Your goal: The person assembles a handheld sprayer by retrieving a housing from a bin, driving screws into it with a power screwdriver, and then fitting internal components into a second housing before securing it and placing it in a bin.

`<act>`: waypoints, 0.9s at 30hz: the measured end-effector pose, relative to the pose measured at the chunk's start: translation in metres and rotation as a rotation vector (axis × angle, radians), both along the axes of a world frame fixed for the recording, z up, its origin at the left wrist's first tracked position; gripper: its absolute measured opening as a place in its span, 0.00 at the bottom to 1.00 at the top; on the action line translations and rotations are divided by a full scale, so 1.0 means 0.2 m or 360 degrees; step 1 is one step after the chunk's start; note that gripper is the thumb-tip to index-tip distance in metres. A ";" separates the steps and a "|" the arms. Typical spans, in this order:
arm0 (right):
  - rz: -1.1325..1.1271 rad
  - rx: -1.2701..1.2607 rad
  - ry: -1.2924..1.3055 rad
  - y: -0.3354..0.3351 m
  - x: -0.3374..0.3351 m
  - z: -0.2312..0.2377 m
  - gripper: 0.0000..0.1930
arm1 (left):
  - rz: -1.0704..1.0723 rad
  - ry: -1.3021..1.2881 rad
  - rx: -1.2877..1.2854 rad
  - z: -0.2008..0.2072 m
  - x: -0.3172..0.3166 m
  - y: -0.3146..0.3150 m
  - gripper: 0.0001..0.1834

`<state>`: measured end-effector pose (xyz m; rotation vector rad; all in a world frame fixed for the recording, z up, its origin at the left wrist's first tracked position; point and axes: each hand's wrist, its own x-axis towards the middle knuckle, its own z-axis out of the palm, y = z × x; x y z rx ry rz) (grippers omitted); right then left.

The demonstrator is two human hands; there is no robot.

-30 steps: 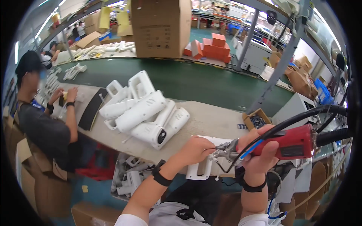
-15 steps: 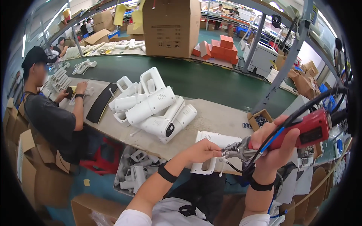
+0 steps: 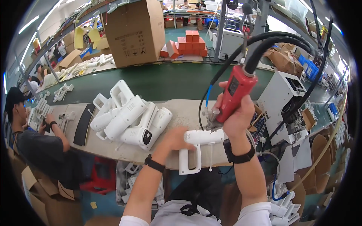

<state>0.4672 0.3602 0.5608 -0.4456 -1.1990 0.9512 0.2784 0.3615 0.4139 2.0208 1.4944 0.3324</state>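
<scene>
My right hand [image 3: 240, 119] is wrapped around a red power screwdriver [image 3: 236, 90], its metal nose pointing down over a white plastic device [image 3: 205, 137]. This device lies at the bench's near edge, a long body with a loop handle towards me. A thin white stalk [image 3: 211, 156] hangs beside the handle. My left hand [image 3: 174, 139], smeared by motion, is at the device's left end; whether it grips it is not clear. To the left a heap of similar white devices [image 3: 126, 115] lies on the bench.
Black cables [image 3: 277, 35] hang over the bench at the right, near a white machine [image 3: 277, 101]. A green conveyor belt [image 3: 181, 81] runs behind, with orange boxes [image 3: 190, 47] and a large carton [image 3: 132, 34] beyond. A co-worker [image 3: 37, 139] sits left. Below stands a box of white parts [image 3: 141, 184].
My right hand has brought the screwdriver from level at the right to upright above the device. My left hand has moved from the tool's nose to the device's left end. The view has turned right.
</scene>
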 end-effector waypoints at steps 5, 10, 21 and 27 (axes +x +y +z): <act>-0.0130 -0.0071 -0.0333 0.06 0.02 0.04 0.28 | 0.0076 -0.0103 0.0430 0.05 -0.07 -0.30 0.42; -0.1108 0.0593 -0.1156 -0.30 0.03 -0.09 0.32 | -0.0091 -0.0028 0.0905 0.29 -0.21 -0.65 0.39; -0.0015 0.0431 -0.1994 -0.73 -0.05 -0.38 0.39 | 0.0009 -0.1012 0.0495 0.28 -0.37 -0.94 0.47; -0.0183 0.0587 -0.1504 -0.82 -0.16 -0.40 0.37 | -0.0080 -0.0973 0.0840 0.28 -0.25 -1.02 0.38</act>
